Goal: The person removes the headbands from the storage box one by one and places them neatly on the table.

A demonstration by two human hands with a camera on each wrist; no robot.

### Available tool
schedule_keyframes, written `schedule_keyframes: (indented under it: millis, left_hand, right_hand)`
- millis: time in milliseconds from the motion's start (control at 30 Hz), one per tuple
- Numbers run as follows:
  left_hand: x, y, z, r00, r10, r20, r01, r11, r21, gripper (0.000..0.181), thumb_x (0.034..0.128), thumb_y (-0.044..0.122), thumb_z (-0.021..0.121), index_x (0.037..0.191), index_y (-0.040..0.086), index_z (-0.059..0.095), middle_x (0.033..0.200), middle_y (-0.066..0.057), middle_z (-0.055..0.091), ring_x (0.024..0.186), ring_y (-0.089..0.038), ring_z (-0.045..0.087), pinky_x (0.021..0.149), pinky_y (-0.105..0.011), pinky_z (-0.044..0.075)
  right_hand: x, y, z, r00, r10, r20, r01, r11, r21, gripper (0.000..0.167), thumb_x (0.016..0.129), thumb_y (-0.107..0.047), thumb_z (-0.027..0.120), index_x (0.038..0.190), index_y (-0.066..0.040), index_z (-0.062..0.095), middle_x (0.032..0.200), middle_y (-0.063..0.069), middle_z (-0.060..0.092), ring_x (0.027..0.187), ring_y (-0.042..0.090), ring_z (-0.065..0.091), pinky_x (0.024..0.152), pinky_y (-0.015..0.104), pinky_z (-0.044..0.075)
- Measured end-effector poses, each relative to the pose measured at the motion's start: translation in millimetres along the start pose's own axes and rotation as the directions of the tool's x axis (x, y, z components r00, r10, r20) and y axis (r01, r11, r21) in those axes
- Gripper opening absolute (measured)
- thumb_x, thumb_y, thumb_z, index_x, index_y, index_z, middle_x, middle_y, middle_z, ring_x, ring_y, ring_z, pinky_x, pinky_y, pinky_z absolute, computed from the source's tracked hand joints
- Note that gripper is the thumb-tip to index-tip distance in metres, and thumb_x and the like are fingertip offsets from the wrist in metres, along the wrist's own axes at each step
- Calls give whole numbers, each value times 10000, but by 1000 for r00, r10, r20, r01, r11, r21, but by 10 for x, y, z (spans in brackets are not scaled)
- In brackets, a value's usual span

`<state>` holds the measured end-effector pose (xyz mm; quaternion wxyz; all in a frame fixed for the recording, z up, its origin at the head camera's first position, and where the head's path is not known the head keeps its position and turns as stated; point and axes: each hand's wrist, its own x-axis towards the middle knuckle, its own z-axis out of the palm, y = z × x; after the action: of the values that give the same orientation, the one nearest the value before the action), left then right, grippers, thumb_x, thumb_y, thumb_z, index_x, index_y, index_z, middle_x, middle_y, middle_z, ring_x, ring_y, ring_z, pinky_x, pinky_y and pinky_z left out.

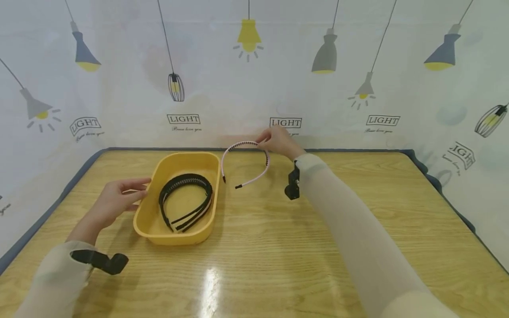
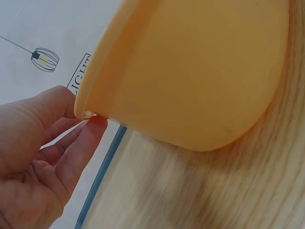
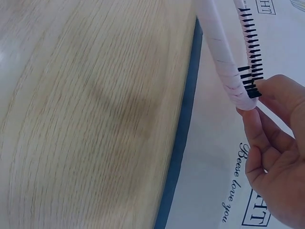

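A pale pink headband (image 1: 255, 179) with black inner teeth is pinched near its top by the right hand (image 1: 278, 142), to the right of the yellow tray (image 1: 216, 207). The right wrist view shows thumb and fingertips on the headband (image 3: 221, 52), the hand (image 3: 281, 148) at the right edge. Several black headbands (image 1: 163, 201) lie together inside the tray. The left hand (image 1: 115, 201) holds the tray's left rim; in the left wrist view, thumb and a finger of this hand (image 2: 43, 152) pinch the rim of the tray (image 2: 190, 71).
The wooden table (image 1: 278, 256) has a dark blue edge along its back and sides. Behind it hangs a white cloth (image 1: 214, 57) printed with lamps and lettering. A black wrist camera (image 1: 293, 182) sits at the right cuff, another (image 1: 107, 261) at the left cuff.
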<state>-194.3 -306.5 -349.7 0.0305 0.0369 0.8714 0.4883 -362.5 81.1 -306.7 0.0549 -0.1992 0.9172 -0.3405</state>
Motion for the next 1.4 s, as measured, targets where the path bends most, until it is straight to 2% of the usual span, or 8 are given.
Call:
schedule_keyframes:
  millis: [133, 400, 667, 867, 1033, 1267, 1400]
  left_hand:
    - [-1, -4, 0, 1000, -1, -5, 1, 1000, -3, 475, 927, 154, 553, 1327, -67, 424, 1120, -253, 490, 844, 67, 541, 692, -327, 557]
    - [7, -24, 1, 1000, -9, -5, 9, 1000, -8, 482, 925, 164, 559, 1330, -59, 425, 1123, -246, 488, 846, 66, 544, 692, -320, 556]
    - [12, -18, 15, 1000, 11, -15, -11, 1000, -18, 472, 917, 145, 567, 1310, -82, 436, 1086, -212, 506, 842, 59, 556, 680, -323, 558]
    - [-14, -26, 7, 1000, -6, -20, 5, 1000, -18, 486, 916, 156, 571, 1316, -81, 427, 1087, -193, 504, 841, 73, 549, 680, -310, 557]
    - [-18, -29, 3, 1000, -14, -23, 14, 1000, -21, 492, 916, 160, 571, 1316, -85, 423, 1069, -165, 507, 840, 74, 550, 684, -308, 556]
    - [-21, -21, 0, 1000, -21, -21, 21, 1000, -13, 490, 921, 168, 564, 1323, -75, 422, 1090, -192, 496, 841, 86, 541, 690, -306, 555]
    - [-16, -18, 4, 1000, -19, -22, 19, 999, -30, 492, 918, 158, 569, 1318, -86, 420, 1058, -127, 516, 844, 80, 549, 690, -308, 555]
  right_hand:
    - [20, 68, 25, 1000, -4, 4, 4, 1000, 3, 203, 839, -107, 649, 1027, -46, 695, 1029, 99, 632, 907, 214, 561, 752, 326, 497]
    - [11, 139, 82, 999, 14, 30, -14, 1000, 6, 187, 847, -105, 649, 1022, -65, 701, 968, 85, 653, 806, 200, 593, 692, 301, 501]
    - [43, 180, 125, 999, 2, 52, -2, 1000, -7, 179, 846, -104, 657, 1009, -48, 704, 977, 96, 661, 851, 202, 587, 725, 293, 498]
    - [78, 187, 184, 995, 20, 96, -20, 1000, -1, 187, 857, -107, 650, 1028, -47, 695, 993, 102, 662, 874, 206, 584, 768, 297, 493]
    - [92, 184, 209, 994, -3, 112, 5, 1000, -16, 197, 861, -107, 643, 1037, -33, 691, 1004, 114, 666, 861, 203, 599, 745, 292, 502]
    - [115, 217, 242, 992, -31, 124, 33, 999, -11, 191, 861, -89, 636, 1029, -15, 691, 1006, 125, 663, 802, 206, 595, 672, 267, 494]
    - [138, 252, 266, 991, -35, 129, 37, 999, -14, 188, 855, -82, 640, 1021, -12, 693, 1026, 131, 654, 865, 216, 592, 700, 261, 499]
